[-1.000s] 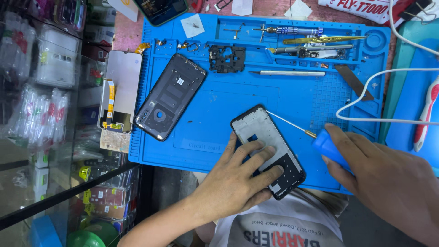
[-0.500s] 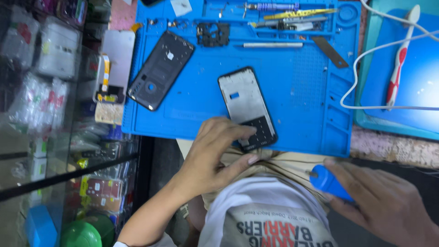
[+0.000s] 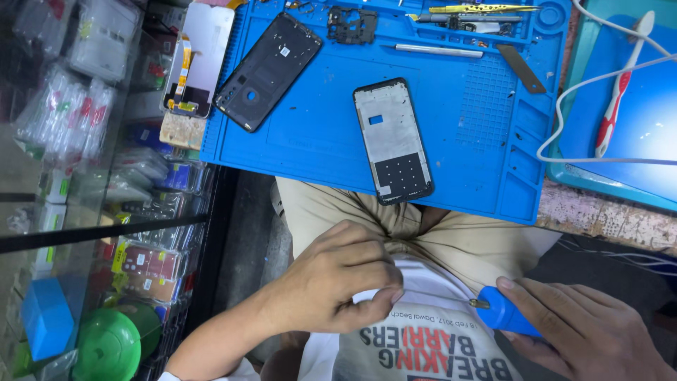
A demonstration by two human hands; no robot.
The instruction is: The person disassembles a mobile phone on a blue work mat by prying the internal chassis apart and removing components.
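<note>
- Bright, even light falls from overhead on the blue mat [image 3: 310, 134].
- Shadows are soft and short.
- Glare whitens the lit blue panel [image 3: 645, 127] at right.
- The glass case [image 3: 84, 212] at left reflects and looks hazy.
- Focus stays mostly sharp.

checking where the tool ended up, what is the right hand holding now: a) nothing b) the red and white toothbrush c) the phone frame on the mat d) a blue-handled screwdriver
d: the right hand grips the blue-handled screwdriver over the lap, while the phone frame lies untouched on the mat and the toothbrush lies off to the side.
</note>
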